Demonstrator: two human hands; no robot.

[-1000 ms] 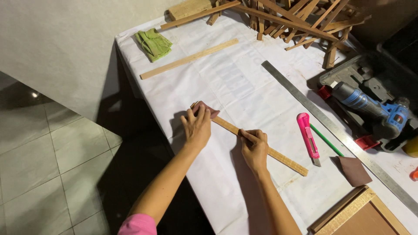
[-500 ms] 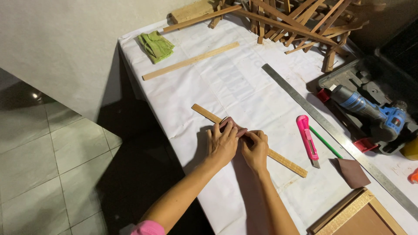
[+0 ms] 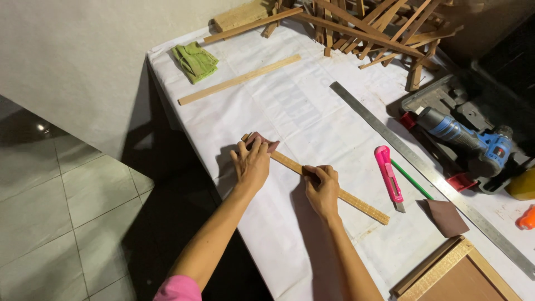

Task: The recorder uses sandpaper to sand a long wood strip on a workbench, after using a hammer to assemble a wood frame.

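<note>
While the left hand (image 3: 252,161) fingers press a brown sanding pad (image 3: 262,141) on the strip's (image 3: 334,192) far end, the right hand (image 3: 322,187) pinches, apparently, mid-strip; the strip runs diagonally toward lower right across the desk (image 3: 312,117).

Woodworking bench; drill (image 3: 465,139), offcuts (image 3: 368,25)

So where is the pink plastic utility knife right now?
The pink plastic utility knife lies on the white-covered table, to the right of the right hand, between the thin wooden strip and the long metal ruler.
</note>
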